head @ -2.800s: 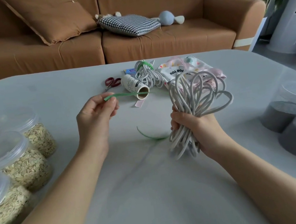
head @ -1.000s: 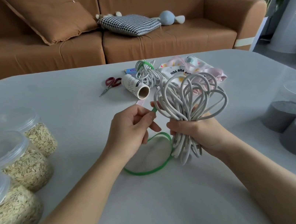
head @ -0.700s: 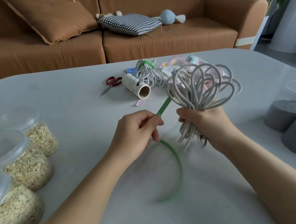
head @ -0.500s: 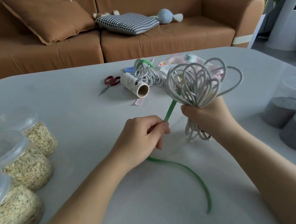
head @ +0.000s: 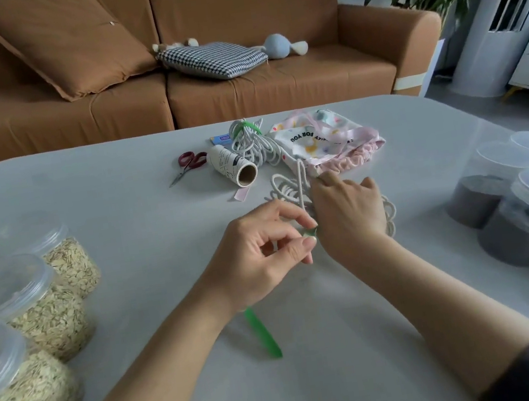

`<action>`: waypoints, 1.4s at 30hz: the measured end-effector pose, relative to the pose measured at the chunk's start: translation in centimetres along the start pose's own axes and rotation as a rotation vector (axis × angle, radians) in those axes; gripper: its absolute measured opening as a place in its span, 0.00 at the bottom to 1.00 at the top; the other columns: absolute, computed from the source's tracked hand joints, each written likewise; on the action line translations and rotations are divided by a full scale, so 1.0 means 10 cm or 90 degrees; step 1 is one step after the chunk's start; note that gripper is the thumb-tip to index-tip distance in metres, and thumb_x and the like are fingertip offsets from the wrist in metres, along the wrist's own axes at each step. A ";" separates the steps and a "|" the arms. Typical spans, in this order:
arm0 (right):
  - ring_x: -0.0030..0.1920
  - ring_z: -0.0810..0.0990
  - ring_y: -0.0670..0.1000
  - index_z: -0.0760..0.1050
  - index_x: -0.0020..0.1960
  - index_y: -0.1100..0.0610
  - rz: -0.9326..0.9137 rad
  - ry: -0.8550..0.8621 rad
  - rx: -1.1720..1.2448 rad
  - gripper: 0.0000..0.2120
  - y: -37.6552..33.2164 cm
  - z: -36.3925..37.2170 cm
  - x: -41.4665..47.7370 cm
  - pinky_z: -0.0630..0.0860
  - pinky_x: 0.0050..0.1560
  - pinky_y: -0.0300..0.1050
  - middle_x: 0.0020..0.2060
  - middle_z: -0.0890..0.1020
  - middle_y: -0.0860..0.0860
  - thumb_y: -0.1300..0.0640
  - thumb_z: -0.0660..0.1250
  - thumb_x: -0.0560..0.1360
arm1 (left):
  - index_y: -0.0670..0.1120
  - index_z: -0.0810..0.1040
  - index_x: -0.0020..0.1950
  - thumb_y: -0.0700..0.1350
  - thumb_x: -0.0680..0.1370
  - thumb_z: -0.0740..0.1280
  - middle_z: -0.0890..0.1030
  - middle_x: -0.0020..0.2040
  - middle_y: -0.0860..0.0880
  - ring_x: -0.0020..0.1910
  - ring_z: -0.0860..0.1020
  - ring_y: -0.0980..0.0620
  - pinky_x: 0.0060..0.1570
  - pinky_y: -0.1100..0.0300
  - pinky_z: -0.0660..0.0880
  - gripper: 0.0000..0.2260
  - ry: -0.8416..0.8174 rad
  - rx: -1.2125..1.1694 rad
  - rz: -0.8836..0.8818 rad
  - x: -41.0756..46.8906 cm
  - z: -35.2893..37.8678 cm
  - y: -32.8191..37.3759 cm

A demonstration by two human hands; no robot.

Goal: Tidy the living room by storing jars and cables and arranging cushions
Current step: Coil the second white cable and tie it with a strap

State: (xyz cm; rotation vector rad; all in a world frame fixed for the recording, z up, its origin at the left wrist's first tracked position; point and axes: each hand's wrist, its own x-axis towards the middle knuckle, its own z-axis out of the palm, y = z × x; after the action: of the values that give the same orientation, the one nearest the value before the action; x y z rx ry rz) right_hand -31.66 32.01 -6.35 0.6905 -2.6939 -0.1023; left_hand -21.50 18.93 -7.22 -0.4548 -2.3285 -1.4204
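Observation:
My right hand (head: pixel 349 211) presses a coiled white cable (head: pixel 292 189) down on the grey table (head: pixel 115 189), palm over the bundle, loops sticking out on both sides. My left hand (head: pixel 264 252) pinches a green strap (head: pixel 263 334) between thumb and forefinger right beside the right wrist; the strap's free end trails on the table under my left wrist. A second coiled cable (head: pixel 252 143) with a green tie lies farther back. Jars of oats (head: pixel 40 305) stand at the left, dark-filled jars (head: pixel 517 205) at the right.
Red scissors (head: pixel 189 163), a cardboard roll (head: pixel 235 168) and a patterned pink pouch (head: pixel 326 138) lie behind the hands. Beyond the table, a brown sofa holds a brown cushion (head: pixel 64 41), a checked cushion (head: pixel 213 59) and a blue plush toy (head: pixel 280 46).
The right hand has lowered the cable bundle from upright onto the table and turned palm down over it. The left hand has pulled the green strap in close against the bundle.

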 end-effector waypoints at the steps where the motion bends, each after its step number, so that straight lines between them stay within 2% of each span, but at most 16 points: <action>1: 0.56 0.79 0.54 0.69 0.61 0.54 -0.002 -0.014 -0.011 0.18 -0.04 0.00 0.01 0.62 0.49 0.48 0.62 0.72 0.51 0.57 0.67 0.72 | 0.43 0.83 0.35 0.46 0.76 0.68 0.82 0.47 0.53 0.37 0.76 0.58 0.39 0.65 0.70 0.12 0.001 -0.004 0.007 0.00 0.01 0.00; 3: 0.57 0.78 0.53 0.69 0.62 0.53 -0.013 -0.027 -0.020 0.20 -0.13 -0.01 0.00 0.62 0.50 0.48 0.62 0.72 0.50 0.56 0.68 0.72 | 0.43 0.83 0.38 0.46 0.77 0.67 0.84 0.45 0.51 0.44 0.79 0.58 0.44 0.68 0.70 0.11 0.030 -0.016 0.020 0.02 0.01 0.02; 7: 0.56 0.77 0.54 0.68 0.64 0.52 -0.059 -0.024 -0.002 0.20 -0.28 -0.08 -0.05 0.58 0.48 0.48 0.59 0.73 0.50 0.59 0.64 0.73 | 0.48 0.84 0.49 0.48 0.79 0.58 0.84 0.49 0.55 0.56 0.77 0.52 0.57 0.59 0.71 0.15 0.148 0.032 0.017 0.05 -0.19 -0.03; 12: 0.58 0.75 0.55 0.65 0.67 0.54 -0.125 -0.020 0.028 0.21 -0.41 -0.17 -0.14 0.62 0.51 0.48 0.59 0.73 0.51 0.60 0.63 0.75 | 0.51 0.85 0.53 0.48 0.81 0.59 0.83 0.53 0.58 0.57 0.75 0.50 0.57 0.44 0.67 0.14 0.210 0.393 0.109 0.06 -0.29 -0.07; 15: 0.60 0.74 0.54 0.63 0.68 0.54 -0.172 -0.040 0.037 0.25 -0.41 -0.17 -0.17 0.62 0.51 0.47 0.61 0.71 0.50 0.58 0.65 0.73 | 0.49 0.85 0.51 0.45 0.80 0.61 0.84 0.50 0.55 0.62 0.75 0.49 0.62 0.47 0.63 0.12 0.180 0.525 0.166 0.06 -0.34 -0.11; 18: 0.62 0.73 0.54 0.65 0.67 0.50 -0.194 -0.084 0.131 0.25 -0.26 -0.13 -0.12 0.64 0.50 0.48 0.64 0.70 0.46 0.55 0.67 0.71 | 0.43 0.85 0.52 0.45 0.80 0.59 0.85 0.51 0.48 0.58 0.79 0.51 0.66 0.56 0.68 0.15 0.111 0.469 0.124 0.03 -0.43 -0.20; 22: 0.73 0.61 0.51 0.54 0.77 0.45 -0.223 -0.252 0.276 0.39 -0.02 -0.20 -0.09 0.60 0.68 0.51 0.76 0.58 0.42 0.41 0.68 0.72 | 0.42 0.84 0.54 0.42 0.80 0.61 0.84 0.51 0.49 0.54 0.80 0.53 0.51 0.67 0.72 0.13 0.081 0.434 0.034 -0.01 -0.44 -0.22; 24: 0.74 0.59 0.49 0.54 0.77 0.44 -0.225 -0.275 0.320 0.36 0.03 -0.22 -0.09 0.56 0.72 0.52 0.76 0.58 0.42 0.38 0.65 0.74 | 0.42 0.84 0.54 0.43 0.80 0.60 0.84 0.50 0.49 0.53 0.78 0.53 0.50 0.67 0.70 0.13 0.067 0.454 0.044 0.01 -0.45 -0.20; 26: 0.71 0.66 0.48 0.63 0.75 0.45 -0.202 -0.248 0.416 0.27 0.05 -0.18 -0.10 0.61 0.70 0.52 0.73 0.67 0.42 0.40 0.60 0.78 | 0.43 0.85 0.53 0.46 0.80 0.58 0.84 0.48 0.50 0.49 0.77 0.52 0.48 0.62 0.72 0.16 0.059 0.483 0.057 0.02 -0.46 -0.18; 28: 0.55 0.77 0.45 0.77 0.65 0.52 -0.133 -0.177 0.531 0.19 0.02 -0.09 -0.11 0.71 0.59 0.48 0.58 0.82 0.47 0.44 0.58 0.80 | 0.43 0.85 0.50 0.47 0.80 0.57 0.84 0.45 0.51 0.46 0.78 0.51 0.46 0.58 0.74 0.17 0.056 0.490 0.057 0.01 -0.46 -0.15; 29: 0.45 0.77 0.48 0.80 0.58 0.56 -0.087 -0.142 0.572 0.18 0.00 -0.06 -0.11 0.71 0.52 0.48 0.47 0.84 0.51 0.46 0.59 0.80 | 0.43 0.85 0.49 0.47 0.80 0.57 0.84 0.44 0.51 0.45 0.79 0.51 0.45 0.56 0.75 0.17 0.053 0.483 0.052 0.01 -0.46 -0.13; 31: 0.38 0.77 0.50 0.84 0.48 0.57 -0.010 -0.097 0.645 0.14 -0.03 0.01 -0.10 0.73 0.45 0.45 0.37 0.84 0.52 0.48 0.64 0.78 | 0.43 0.85 0.45 0.48 0.79 0.57 0.82 0.40 0.51 0.42 0.78 0.51 0.43 0.55 0.75 0.18 0.029 0.455 0.047 0.02 -0.45 -0.08; 34: 0.40 0.81 0.37 0.86 0.45 0.50 0.039 -0.067 0.716 0.04 -0.04 0.03 -0.09 0.73 0.44 0.30 0.41 0.86 0.43 0.56 0.72 0.73 | 0.42 0.84 0.42 0.48 0.79 0.60 0.81 0.37 0.52 0.39 0.77 0.55 0.42 0.59 0.73 0.16 0.000 0.401 0.044 0.04 -0.43 -0.03; 36: 0.40 0.82 0.38 0.85 0.44 0.49 0.052 -0.064 0.743 0.05 -0.04 0.03 -0.08 0.76 0.46 0.33 0.40 0.86 0.42 0.58 0.74 0.71 | 0.47 0.86 0.47 0.44 0.77 0.67 0.83 0.39 0.54 0.40 0.79 0.58 0.42 0.64 0.74 0.08 0.018 0.347 -0.003 0.06 -0.42 0.00; 39: 0.36 0.82 0.42 0.78 0.43 0.47 0.061 -0.065 0.760 0.08 -0.03 0.03 -0.08 0.79 0.45 0.43 0.35 0.85 0.44 0.58 0.74 0.70 | 0.53 0.86 0.50 0.39 0.74 0.72 0.82 0.42 0.58 0.45 0.79 0.60 0.45 0.72 0.72 0.10 0.058 0.326 -0.076 0.10 -0.39 0.03; 42: 0.36 0.82 0.41 0.77 0.47 0.49 0.065 -0.075 0.760 0.09 -0.01 0.03 -0.08 0.78 0.44 0.41 0.34 0.85 0.44 0.57 0.75 0.70 | 0.55 0.86 0.49 0.42 0.74 0.73 0.83 0.44 0.61 0.48 0.79 0.66 0.49 0.75 0.71 0.08 0.092 0.287 -0.164 0.15 -0.36 0.04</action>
State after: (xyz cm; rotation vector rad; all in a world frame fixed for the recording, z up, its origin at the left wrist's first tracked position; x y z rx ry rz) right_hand -31.03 32.30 -6.91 0.8177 -2.6680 1.6128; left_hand -22.08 16.01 -4.72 0.0758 -2.5486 -0.9377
